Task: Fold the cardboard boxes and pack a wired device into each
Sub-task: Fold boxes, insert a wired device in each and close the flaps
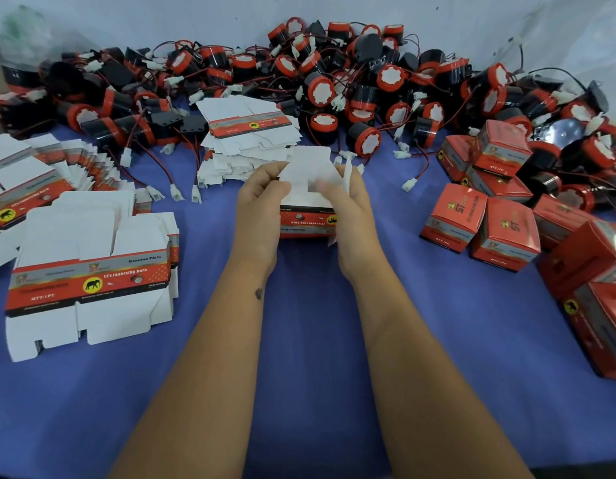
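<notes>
A half-formed red cardboard box with white flaps standing up sits in the middle of the blue table. My left hand grips its left side, fingers curled over the flaps. On the other side, my right hand holds the box with its fingers on the white flaps. A big heap of black-and-red wired devices with white connectors stretches across the back. Stacks of flat unfolded boxes lie at the left, and another stack lies just behind my hands.
Several closed red boxes are grouped at the right, reaching the right edge. Loose red-and-black wires with white plugs trail onto the blue cloth between the stacks. A pale wall stands behind the heap.
</notes>
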Motion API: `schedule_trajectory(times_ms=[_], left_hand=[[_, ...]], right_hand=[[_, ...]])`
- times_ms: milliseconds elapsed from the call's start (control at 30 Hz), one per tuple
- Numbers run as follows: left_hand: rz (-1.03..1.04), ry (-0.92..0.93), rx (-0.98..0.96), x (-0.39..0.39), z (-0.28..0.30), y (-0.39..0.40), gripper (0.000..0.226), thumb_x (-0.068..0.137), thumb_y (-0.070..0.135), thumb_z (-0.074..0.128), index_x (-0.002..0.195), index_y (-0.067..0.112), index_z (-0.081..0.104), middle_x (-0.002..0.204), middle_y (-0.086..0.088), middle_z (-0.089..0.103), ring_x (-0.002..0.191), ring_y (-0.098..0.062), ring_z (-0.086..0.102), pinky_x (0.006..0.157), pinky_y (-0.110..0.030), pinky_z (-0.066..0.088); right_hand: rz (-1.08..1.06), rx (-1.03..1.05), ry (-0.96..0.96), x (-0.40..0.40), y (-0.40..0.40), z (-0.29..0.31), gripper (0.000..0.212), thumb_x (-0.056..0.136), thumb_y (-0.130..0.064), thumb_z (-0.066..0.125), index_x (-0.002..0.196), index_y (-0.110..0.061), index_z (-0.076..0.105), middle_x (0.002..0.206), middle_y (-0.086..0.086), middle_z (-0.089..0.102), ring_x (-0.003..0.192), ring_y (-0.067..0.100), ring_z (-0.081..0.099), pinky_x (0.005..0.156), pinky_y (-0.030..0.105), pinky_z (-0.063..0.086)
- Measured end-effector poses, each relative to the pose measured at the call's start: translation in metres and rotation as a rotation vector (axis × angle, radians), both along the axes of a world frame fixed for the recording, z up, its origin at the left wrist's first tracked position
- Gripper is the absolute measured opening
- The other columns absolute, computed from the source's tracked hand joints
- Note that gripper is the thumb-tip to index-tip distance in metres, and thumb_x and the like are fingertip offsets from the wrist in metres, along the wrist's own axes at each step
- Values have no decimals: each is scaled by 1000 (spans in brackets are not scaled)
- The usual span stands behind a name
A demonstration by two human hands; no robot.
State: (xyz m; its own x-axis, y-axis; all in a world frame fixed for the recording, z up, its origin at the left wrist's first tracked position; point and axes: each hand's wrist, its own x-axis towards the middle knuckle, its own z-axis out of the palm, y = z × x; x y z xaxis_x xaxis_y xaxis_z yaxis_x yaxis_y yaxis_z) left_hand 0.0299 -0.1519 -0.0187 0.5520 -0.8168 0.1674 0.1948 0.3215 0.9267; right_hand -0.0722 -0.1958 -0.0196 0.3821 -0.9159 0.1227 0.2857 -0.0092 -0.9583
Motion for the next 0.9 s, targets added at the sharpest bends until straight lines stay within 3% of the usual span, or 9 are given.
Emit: schedule_trajectory(times_ms=[100,233,433,600,700,833,900], left_hand=[[20,40,-6,0,0,-1,27,88,3,46,93,21,66,84,10,72,74,-6,67,58,-22,53],[32,62,-2,-2,1,-1,30,93,0,43,96,21,65,88,8,71,76,-5,67,60,-22,54],[44,78,2,-3,3,-1,38,93,4,44,91,32,70,92,9,71,76,-5,67,58,-22,53],[36,83,-29,-3,3,-1,41,92,1,44,89,33,70,100,5,69,79,-8,67,59,-24,53],[49,89,-17,-2,3,-2,41,92,1,45,80,31,70,90,8,70,75,-8,66,58,-25,52],[12,52,-46,-2,0,-1,30,90,5,41,73,18,61,83,3,69,74,-11,65,56,-24,51],[-21,92,-51,-4,0,0,25,88,14,43,70,18,60,85,-2,70,74,-14,66,58,-27,52]], right_hand=[[73,160,-214,0,-2,4,42,97,-51,40,116,-23,64,111,3,71,102,20,67,82,35,56],[114,196,-245,0,-3,3,32,100,-29,43,122,-18,63,113,8,71,106,28,65,94,48,50],[116,139,-170,-1,-6,3,35,75,-18,49,103,-29,66,99,-1,73,90,20,65,75,36,51],[113,87,-144,-1,-6,1,40,79,-4,42,105,-27,63,97,0,71,87,21,64,71,34,53],[93,67,-186,-2,-4,2,40,83,0,42,93,-31,64,94,-1,67,82,20,62,64,30,53],[53,87,-148,1,0,4,20,87,-12,46,75,-22,59,95,1,64,88,24,59,72,37,47],[56,109,-125,1,1,5,15,84,-12,50,74,-21,56,89,-2,64,84,22,59,69,35,46]])
